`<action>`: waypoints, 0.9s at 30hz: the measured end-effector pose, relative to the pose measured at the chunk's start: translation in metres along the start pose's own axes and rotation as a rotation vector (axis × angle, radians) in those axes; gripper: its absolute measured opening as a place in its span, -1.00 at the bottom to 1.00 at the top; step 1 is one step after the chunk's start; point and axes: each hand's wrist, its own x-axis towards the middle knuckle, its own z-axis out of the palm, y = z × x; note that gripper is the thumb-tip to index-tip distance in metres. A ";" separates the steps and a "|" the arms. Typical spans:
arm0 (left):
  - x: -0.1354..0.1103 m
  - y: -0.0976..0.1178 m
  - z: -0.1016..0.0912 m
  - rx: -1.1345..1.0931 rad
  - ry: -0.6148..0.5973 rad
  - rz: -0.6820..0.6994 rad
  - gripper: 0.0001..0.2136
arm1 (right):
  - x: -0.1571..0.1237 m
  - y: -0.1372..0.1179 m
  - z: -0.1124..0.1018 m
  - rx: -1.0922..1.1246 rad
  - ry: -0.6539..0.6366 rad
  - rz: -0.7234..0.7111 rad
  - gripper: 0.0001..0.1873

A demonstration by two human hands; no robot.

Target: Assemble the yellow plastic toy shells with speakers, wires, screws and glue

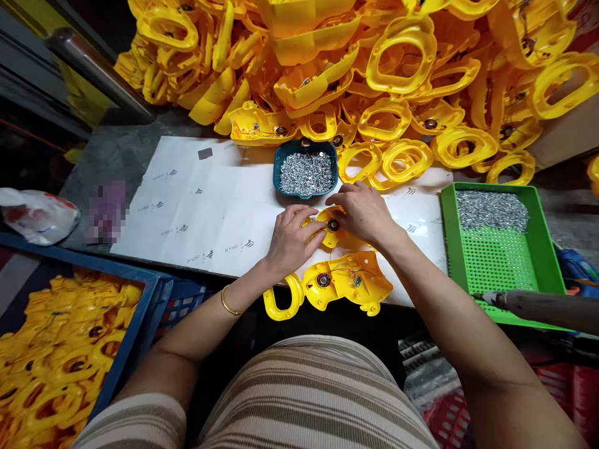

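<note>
Holding: left hand (292, 240) and right hand (362, 212) meet over one yellow shell (333, 227) lying on the white sheet (210, 199), just in front of the teal dish (277, 168).
Left hand: fingers curled round the shell's near-left edge, gripping it; gold bangle (229, 305) on the wrist.
Right hand: laid over the shell's far-right side, fingers bent down. Gripping or only pressing, can't tell; anything pinched in the fingertips is hidden.
Shell: open side up, small round speaker (333, 225) showing between the hands.
Second shell (349, 284): at the sheet's near edge, just below the hands, apart from them; handle loop hangs over the edge, thin wires and a little board exposed.
Dish: full of small silver screws (306, 173).
Green tray (500, 265): right of the hands, more screws heaped at its far end.
Tool (538, 307): lies across the tray's near corner.
Back pile (397, 62): many more yellow shells, heaped.
Blue crate (135, 324): near left, more yellow shells inside.
Handling (judgement): light, stiff hollow plastic, smooth so a bit slippery; wires and speaker are the fragile bits. Hold by the outer rim or handle loop, keep off the wiring.
</note>
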 end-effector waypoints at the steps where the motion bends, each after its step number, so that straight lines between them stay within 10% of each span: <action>1: 0.000 0.001 -0.001 0.001 -0.012 -0.012 -0.86 | 0.001 0.000 -0.003 -0.007 -0.036 -0.013 -0.69; 10: 0.005 0.007 -0.010 0.065 -0.079 -0.075 -0.86 | 0.002 0.006 0.005 -0.050 0.052 -0.079 -0.73; 17: 0.006 0.010 -0.017 0.092 -0.107 -0.082 -0.88 | -0.028 0.048 0.007 0.480 0.431 0.139 -0.79; 27: 0.044 0.026 0.012 -0.111 -0.060 -0.049 -0.81 | -0.080 0.058 0.026 1.255 0.532 0.500 -0.80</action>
